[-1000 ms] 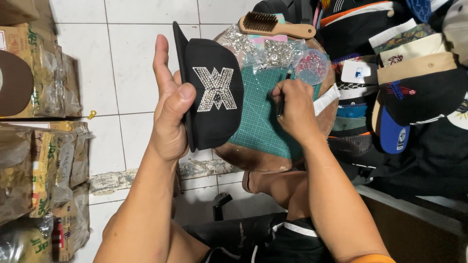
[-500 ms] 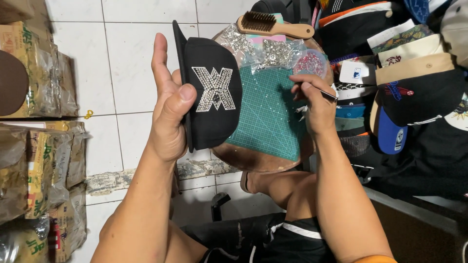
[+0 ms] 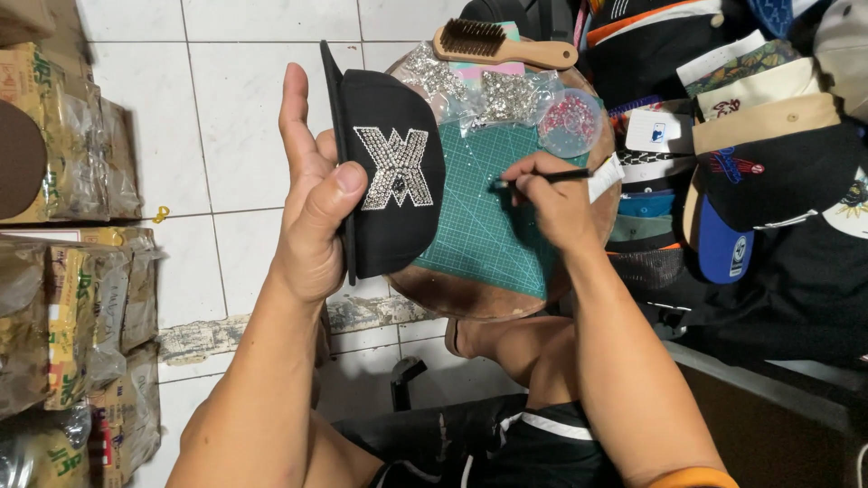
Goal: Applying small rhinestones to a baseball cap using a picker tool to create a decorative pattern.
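The left hand holds a black cap up over the left edge of the green cutting mat, thumb pressed on the crown beside a sparkling rhinestone emblem, the other fingers stretched up behind the brim — so that hand is closed about the cap, not clenched. The right hand rests on the right part of the mat, its fingers pinched shut around a thin dark tool that lies nearly level, its tip pointing left toward the cap but clear of it. The mat sits on a small round wooden desk. Beyond the mat's far edge lie clear bags of silvery studs and a round clear dish of pink beads, and past those a wooden-handled brush. Right of the mat a heap of caps is piled (dark ones, a tan one, one with a blue brim). Left of the mat, across the white tiled floor, stand wrapped packages in yellow and clear film.
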